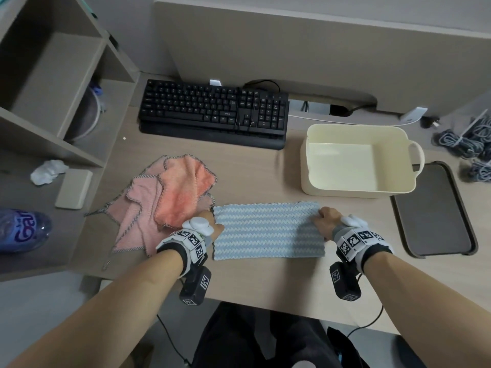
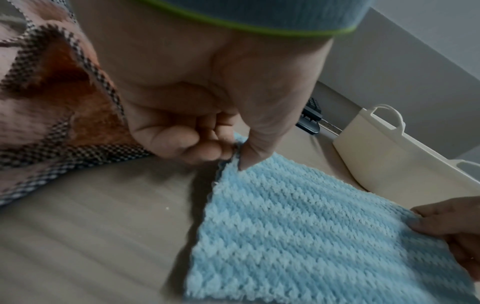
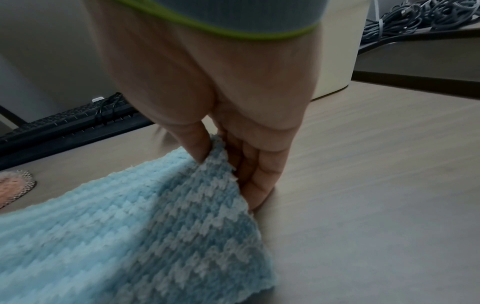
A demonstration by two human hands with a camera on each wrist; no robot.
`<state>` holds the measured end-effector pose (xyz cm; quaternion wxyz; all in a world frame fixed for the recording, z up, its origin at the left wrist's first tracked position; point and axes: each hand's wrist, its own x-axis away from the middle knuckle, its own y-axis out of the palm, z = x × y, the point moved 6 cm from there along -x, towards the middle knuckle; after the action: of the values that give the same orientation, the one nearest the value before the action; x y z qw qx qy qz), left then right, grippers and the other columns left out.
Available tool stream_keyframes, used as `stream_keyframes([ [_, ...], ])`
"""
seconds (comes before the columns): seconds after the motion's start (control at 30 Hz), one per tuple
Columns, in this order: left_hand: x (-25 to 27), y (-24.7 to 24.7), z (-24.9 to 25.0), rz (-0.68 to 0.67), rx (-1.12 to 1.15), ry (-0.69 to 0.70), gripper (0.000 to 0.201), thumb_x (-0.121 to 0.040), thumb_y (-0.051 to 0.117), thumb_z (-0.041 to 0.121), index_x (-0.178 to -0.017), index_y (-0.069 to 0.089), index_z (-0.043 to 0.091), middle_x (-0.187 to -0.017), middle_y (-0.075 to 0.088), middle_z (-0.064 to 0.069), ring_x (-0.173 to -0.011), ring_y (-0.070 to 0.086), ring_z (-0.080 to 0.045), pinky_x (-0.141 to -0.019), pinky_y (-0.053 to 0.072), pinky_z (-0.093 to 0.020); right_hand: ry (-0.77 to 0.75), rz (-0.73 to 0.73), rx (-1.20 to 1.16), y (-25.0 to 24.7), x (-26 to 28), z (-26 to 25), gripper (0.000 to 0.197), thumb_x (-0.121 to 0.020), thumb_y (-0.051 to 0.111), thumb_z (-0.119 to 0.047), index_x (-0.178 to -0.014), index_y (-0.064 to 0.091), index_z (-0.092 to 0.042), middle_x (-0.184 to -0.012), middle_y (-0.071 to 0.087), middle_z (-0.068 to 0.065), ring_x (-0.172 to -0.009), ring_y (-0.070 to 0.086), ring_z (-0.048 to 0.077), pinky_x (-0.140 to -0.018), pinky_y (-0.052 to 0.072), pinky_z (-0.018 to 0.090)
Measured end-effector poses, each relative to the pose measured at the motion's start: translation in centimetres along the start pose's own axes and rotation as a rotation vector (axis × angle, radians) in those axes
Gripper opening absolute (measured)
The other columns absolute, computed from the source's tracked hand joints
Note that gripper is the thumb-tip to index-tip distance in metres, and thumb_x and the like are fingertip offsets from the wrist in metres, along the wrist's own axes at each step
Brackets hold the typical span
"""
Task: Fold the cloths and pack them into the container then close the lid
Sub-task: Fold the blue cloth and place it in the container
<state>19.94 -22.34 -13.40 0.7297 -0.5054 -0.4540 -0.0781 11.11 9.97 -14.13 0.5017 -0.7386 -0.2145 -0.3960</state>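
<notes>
1. Nearest the head camera: two bare forearms with marker-tagged wrist rigs, reaching forward over the desk (image 1: pixel 252 181) edge.
2. Left hand (image 1: pixel 210 225) pinches the far-left corner of the blue cloth (image 1: pixel 268 231); in the left wrist view the thumb (image 2: pixel 259 131) presses the fabric against the curled fingers (image 2: pixel 187 144).
3. Right hand (image 1: pixel 325 221) pinches the far-right corner; in the right wrist view the thumb (image 3: pixel 197 144) lies on top, the fingers (image 3: pixel 259 174) run under the edge down to the desk, and the corner is lifted slightly.
4. The blue cloth lies flat on the desk as a long rectangle, between both hands, directly in front of the person. Judgement: it looks folded once already; layers cannot be confirmed.
5. Step in hand, as judged: folding the first cloth, both far corners gripped.
6. Next move, as judged: either bring the far edge toward the near edge, or carry one end across onto the other. It calls for matched corners and even tension, so the soft pile does not skew.
7. Pink cloths (image 1: pixel 170 203) lie in a loose heap just left of the blue one, touching the left hand; not yet folded.
8. The cream container (image 1: pixel 358 187) sits open beyond the right hand, nothing visible inside. The dark lid (image 1: pixel 433 208) lies flat just to its right.
9. A keyboard (image 1: pixel 212 110) lies behind the work area, well apart.
</notes>
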Motion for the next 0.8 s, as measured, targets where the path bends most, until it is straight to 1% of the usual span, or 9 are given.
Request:
stream_keyframes([
  [0.07,-0.3,0.3,-0.2,-0.013,-0.002,0.011,0.014,-0.089,0.056,0.033,-0.089,0.051,0.020,-0.074,0.043,0.000,-0.082,0.046,-0.014,-0.051,0.030,-0.018,-0.005,-0.010,-0.029,0.1,-0.1,0.1,0.026,-0.096,0.045,-0.028,-0.114,0.056,-0.014,-0.097,0.067,0.008,-0.078,0.070,0.028,-0.076,0.062,0.043],
  [0.1,-0.4,0.2,-0.3,-0.007,0.011,0.006,0.016,-0.089,0.057,0.032,-0.094,0.057,0.016,-0.079,0.045,-0.002,-0.083,0.045,-0.015,-0.051,0.031,-0.021,-0.010,-0.006,-0.031,0.2,-0.3,0.1,0.026,-0.096,0.045,-0.030,-0.115,0.056,-0.015,-0.097,0.067,0.008,-0.077,0.070,0.028,-0.073,0.062,0.043],
  [0.23,-0.5,0.3,0.3,0.025,0.051,0.027,0.036,-0.088,0.059,0.023,-0.119,0.057,0.004,-0.094,0.045,-0.005,-0.086,0.042,-0.016,-0.074,0.034,-0.024,-0.015,0.016,0.009,0.0,-0.2,0.2,0.020,-0.095,0.044,-0.030,-0.111,0.053,-0.021,-0.093,0.067,0.005,-0.073,0.071,0.027,-0.070,0.062,0.041],
  [0.43,0.3,0.1,0.2,0.074,0.131,0.042,0.039,-0.089,0.056,0.013,-0.126,0.052,0.001,-0.100,0.048,-0.009,-0.088,0.038,-0.017,-0.077,0.032,-0.026,-0.024,0.003,0.009,-0.4,0.7,0.4,0.016,-0.094,0.043,-0.016,-0.103,0.056,-0.014,-0.088,0.065,0.010,-0.078,0.070,0.032,-0.073,0.062,0.046],
  [0.57,1.2,-0.9,0.7,0.105,0.103,0.054,0.045,-0.087,0.061,0.018,-0.127,0.047,0.004,-0.118,0.054,-0.017,-0.099,0.052,-0.025,-0.083,0.040,-0.035,-0.033,0.035,0.047,-1.1,0.6,0.9,0.017,-0.090,0.050,-0.031,-0.094,0.060,-0.018,-0.083,0.068,0.006,-0.073,0.069,0.028,-0.077,0.060,0.044],
  [0.67,2.6,-0.6,2.6,0.038,-0.030,0.196,0.020,-0.089,0.056,0.023,-0.102,0.044,0.014,-0.101,0.054,-0.006,-0.086,0.050,-0.022,-0.072,0.037,-0.029,-0.035,0.050,0.101,-1.5,1.2,1.1,0.029,-0.090,0.050,-0.044,-0.096,0.064,-0.020,-0.075,0.066,0.000,-0.066,0.064,0.021,-0.069,0.055,0.035],
  [0.7,3.0,-0.2,3.4,0.027,-0.034,0.265,0.018,-0.089,0.056,0.022,-0.101,0.046,0.014,-0.102,0.056,-0.004,-0.084,0.050,-0.019,-0.070,0.039,-0.029,-0.026,0.044,0.116,-1.4,1.3,1.1,0.029,-0.093,0.049,-0.044,-0.099,0.063,-0.019,-0.072,0.063,-0.001,-0.063,0.061,0.018,-0.063,0.050,0.031],
  [0.77,3.8,1.1,4.7,0.000,-0.032,0.389,0.030,-0.088,0.059,0.021,-0.116,0.049,0.017,-0.115,0.056,-0.004,-0.094,0.053,-0.019,-0.077,0.044,-0.030,-0.027,0.032,0.123,-1.0,1.5,0.9,0.026,-0.094,0.051,-0.040,-0.104,0.062,-0.019,-0.074,0.060,-0.002,-0.065,0.059,0.018,-0.061,0.047,0.029],
  [0.8,4.0,1.7,5.4,-0.008,-0.062,0.443,0.041,-0.087,0.060,0.022,-0.126,0.047,0.021,-0.122,0.052,-0.004,-0.103,0.052,-0.021,-0.084,0.047,-0.033,-0.026,0.034,0.123,-0.7,1.4,0.9,0.029,-0.092,0.056,-0.038,-0.110,0.061,-0.017,-0.083,0.063,0.001,-0.073,0.062,0.022,-0.068,0.050,0.031],
])
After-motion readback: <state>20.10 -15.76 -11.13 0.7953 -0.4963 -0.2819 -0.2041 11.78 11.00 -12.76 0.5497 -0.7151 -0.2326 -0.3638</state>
